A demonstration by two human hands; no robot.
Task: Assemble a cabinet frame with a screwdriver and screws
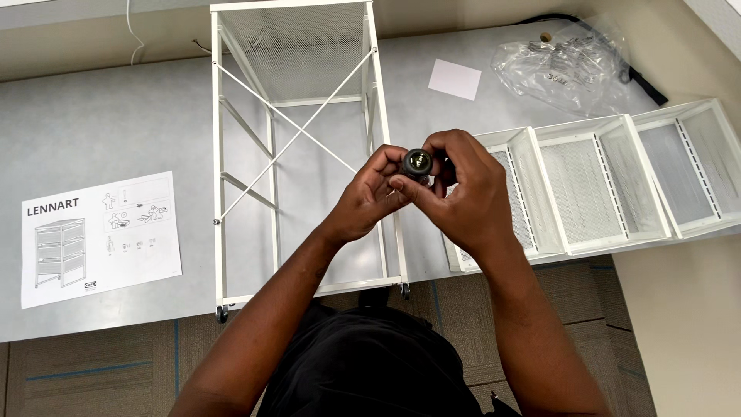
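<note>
Pinching a small black caster (417, 163) between the fingers of both the left hand (369, 197) and right hand (463, 189), above the white frame (293, 139) lying on the surface (116, 131), risks dropping it if either grip slackens.

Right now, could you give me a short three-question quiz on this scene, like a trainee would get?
1. True or false: both hands hold the small black caster.
2. What lies on the grey table beside the white wire frame: A) a drill, B) an instruction sheet, C) a mug?
3. Which side of the frame are the white mesh drawers on?

Key: 1 true, the left hand and right hand pinch it together. 2 B. 3 right.
</note>
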